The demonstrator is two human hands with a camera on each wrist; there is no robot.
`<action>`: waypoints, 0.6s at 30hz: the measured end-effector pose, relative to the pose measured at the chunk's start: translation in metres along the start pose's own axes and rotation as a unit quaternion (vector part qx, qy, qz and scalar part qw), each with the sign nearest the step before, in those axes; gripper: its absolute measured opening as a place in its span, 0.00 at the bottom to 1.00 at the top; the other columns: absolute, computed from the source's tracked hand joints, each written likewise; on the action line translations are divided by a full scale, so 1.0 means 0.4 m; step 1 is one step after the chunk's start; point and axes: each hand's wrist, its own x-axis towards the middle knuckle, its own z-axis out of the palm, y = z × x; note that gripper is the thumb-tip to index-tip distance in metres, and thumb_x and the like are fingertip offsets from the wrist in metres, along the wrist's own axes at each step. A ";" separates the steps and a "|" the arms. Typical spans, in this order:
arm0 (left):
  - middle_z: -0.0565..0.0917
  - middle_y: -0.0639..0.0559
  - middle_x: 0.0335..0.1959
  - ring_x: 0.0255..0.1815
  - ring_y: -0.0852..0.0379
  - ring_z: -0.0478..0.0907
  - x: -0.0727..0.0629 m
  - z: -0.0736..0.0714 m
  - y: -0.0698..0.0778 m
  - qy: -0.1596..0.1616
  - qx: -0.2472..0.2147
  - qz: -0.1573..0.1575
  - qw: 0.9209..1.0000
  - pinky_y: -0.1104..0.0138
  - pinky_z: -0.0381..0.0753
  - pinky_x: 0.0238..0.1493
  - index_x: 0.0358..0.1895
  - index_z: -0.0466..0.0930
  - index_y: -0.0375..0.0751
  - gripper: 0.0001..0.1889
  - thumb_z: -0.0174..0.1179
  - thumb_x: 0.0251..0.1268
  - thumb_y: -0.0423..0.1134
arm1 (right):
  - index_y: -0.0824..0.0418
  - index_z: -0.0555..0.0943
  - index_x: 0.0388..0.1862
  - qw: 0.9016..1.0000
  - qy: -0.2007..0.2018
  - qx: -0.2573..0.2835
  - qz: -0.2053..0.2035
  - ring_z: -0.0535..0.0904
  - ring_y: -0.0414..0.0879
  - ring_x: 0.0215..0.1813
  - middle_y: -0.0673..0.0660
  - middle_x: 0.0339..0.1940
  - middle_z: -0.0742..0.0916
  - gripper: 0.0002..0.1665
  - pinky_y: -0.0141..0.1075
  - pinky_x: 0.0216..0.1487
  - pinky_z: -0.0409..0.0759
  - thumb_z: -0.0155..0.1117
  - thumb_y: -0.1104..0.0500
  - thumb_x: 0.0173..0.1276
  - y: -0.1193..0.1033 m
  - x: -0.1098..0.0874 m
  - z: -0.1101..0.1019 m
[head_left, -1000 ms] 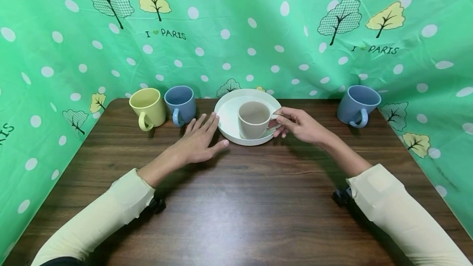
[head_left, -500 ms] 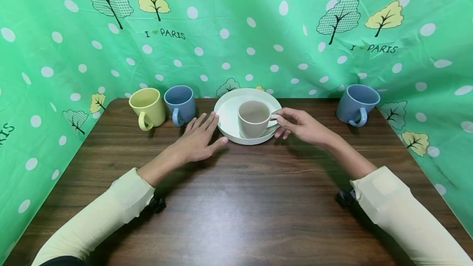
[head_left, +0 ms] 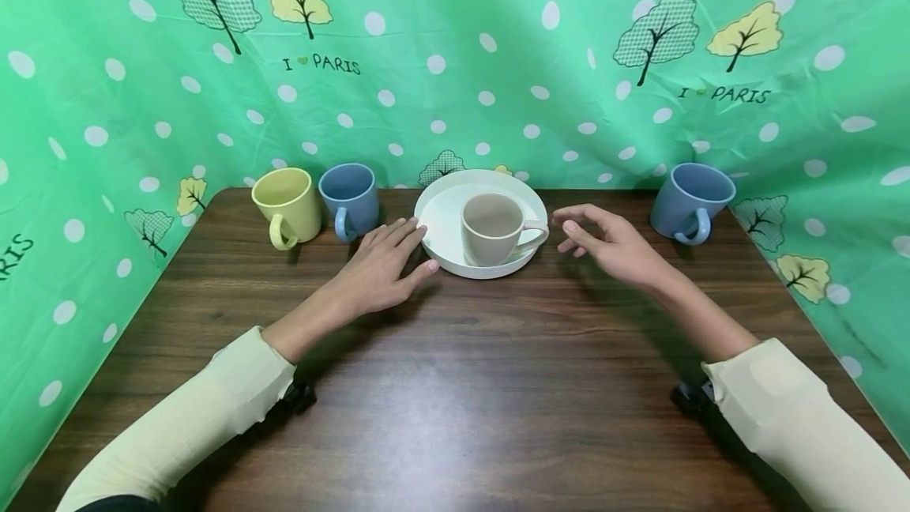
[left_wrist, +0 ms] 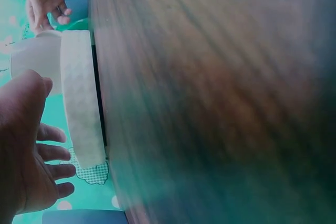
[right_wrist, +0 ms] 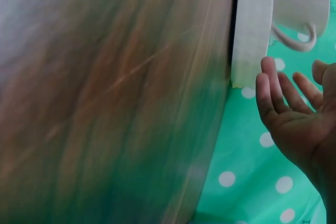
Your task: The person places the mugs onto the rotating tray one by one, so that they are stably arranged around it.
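A beige mug [head_left: 490,229] stands upright on a round white tray [head_left: 442,216] with a raised rim, its handle pointing right. My right hand [head_left: 617,247] is just right of that handle, apart from it, fingers loosely bent around nothing. In the right wrist view, a gap shows between the fingertips and the mug. At the tray's left rim lies my left hand [head_left: 380,267], fingers spread and straight, with fingertips at or very near the rim. Whether they touch it I cannot tell. A blue mug [head_left: 350,202] stands just beyond the left fingers.
A yellow mug [head_left: 287,208] is left of the nearer blue mug, at the back left of the wooden table [head_left: 455,385]. Another blue mug [head_left: 692,204] stands at the back right corner. Behind the table hangs a green dotted curtain [head_left: 426,62].
My right hand has let go of the beige mug's handle and drawn back to the right. The mug stays on the tray. My left hand has hardly moved.
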 end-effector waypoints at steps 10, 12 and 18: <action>0.69 0.33 0.88 0.91 0.32 0.63 -0.010 -0.003 0.015 0.013 0.002 0.025 1.000 0.33 0.61 0.90 0.86 0.68 0.34 0.41 0.54 0.88 0.63 | 0.61 0.79 0.78 0.997 0.070 -0.014 0.032 0.90 0.28 0.49 0.70 0.71 0.87 0.29 0.30 0.50 0.89 0.53 0.43 0.94 0.033 -0.036 -0.038; 0.70 0.34 0.88 0.91 0.32 0.64 -0.011 -0.004 0.019 0.013 0.001 0.029 1.000 0.34 0.61 0.91 0.86 0.69 0.34 0.41 0.54 0.88 0.63 | 0.61 0.79 0.78 0.996 0.080 -0.015 0.037 0.90 0.28 0.48 0.70 0.70 0.87 0.29 0.30 0.49 0.89 0.53 0.43 0.94 0.037 -0.042 -0.044; 0.70 0.34 0.88 0.91 0.32 0.64 -0.018 -0.003 0.030 0.015 -0.001 0.037 0.999 0.36 0.61 0.91 0.86 0.70 0.34 0.40 0.55 0.89 0.62 | 0.62 0.78 0.79 0.995 0.088 -0.019 0.048 0.89 0.26 0.47 0.70 0.71 0.87 0.31 0.29 0.48 0.89 0.51 0.42 0.95 0.049 -0.051 -0.057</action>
